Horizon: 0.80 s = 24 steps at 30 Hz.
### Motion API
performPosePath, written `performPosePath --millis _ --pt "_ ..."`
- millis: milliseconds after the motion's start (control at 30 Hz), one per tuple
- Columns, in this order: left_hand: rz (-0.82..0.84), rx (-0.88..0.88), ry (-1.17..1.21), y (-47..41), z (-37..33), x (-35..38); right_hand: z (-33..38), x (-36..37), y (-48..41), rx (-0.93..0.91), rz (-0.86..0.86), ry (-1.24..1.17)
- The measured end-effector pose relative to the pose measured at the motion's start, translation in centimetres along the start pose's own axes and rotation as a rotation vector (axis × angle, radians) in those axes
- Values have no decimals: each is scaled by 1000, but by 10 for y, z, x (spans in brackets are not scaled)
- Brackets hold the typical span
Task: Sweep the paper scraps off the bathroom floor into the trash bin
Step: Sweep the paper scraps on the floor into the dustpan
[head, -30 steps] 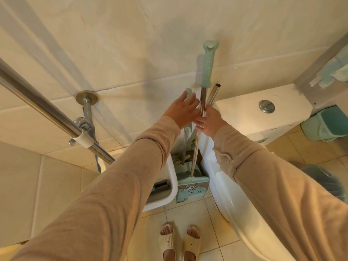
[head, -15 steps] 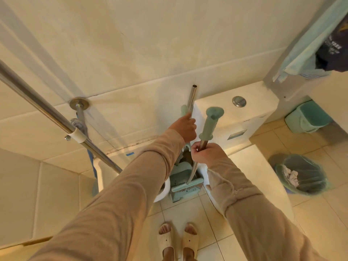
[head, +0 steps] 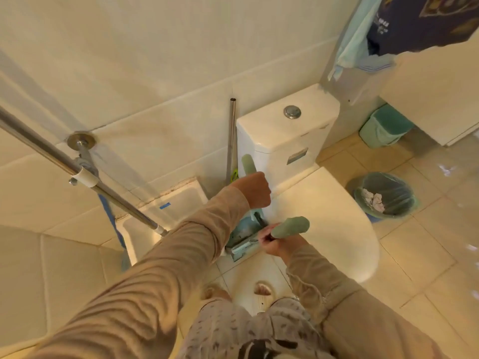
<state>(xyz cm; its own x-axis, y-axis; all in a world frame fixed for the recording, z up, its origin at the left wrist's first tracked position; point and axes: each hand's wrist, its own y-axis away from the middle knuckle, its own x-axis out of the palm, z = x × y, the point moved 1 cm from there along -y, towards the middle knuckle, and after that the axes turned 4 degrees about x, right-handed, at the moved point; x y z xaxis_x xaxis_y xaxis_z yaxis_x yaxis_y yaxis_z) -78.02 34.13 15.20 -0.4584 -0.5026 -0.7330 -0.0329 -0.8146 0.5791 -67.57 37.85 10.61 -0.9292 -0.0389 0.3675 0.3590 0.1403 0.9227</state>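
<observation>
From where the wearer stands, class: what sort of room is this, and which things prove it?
Most likely a home bathroom: a white ceramic toilet with a cistern flush button, a cream tiled wall, and a lined round trash bin.

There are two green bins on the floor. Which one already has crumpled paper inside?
The round bin with the plastic liner, beside the toilet bowl, holds crumpled paper. The square green bin farther back by the wall shows no paper.

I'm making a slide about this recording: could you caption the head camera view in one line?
Beside the toilet, the left hand and right hand each grip a green-handled cleaning tool; a lined trash bin waits nearby.
</observation>
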Motion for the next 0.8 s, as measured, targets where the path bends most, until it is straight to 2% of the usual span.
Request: performPosePath --millis 133,267,300,400,633,800 --pt "-48 32 -33 -9 -9 -4 -26 -9 -9 -84 -26 -56" --pt "-138 -42 66 -5 -22 -2 -47 -12 2 -164 98 -211" --pt "-107 -33 82 2 -24 -2 -51 -15 2 -180 106 -229" --pt "-108 135 -106 21 -32 12 -68 -34 -18 -233 -9 -338" --pt "-154 146 -204 41 -31 5 -136 -86 -35 -236 11 -393" --pt "-214 317 -299 27 -86 -30 -152 -121 -22 -332 -37 -541"
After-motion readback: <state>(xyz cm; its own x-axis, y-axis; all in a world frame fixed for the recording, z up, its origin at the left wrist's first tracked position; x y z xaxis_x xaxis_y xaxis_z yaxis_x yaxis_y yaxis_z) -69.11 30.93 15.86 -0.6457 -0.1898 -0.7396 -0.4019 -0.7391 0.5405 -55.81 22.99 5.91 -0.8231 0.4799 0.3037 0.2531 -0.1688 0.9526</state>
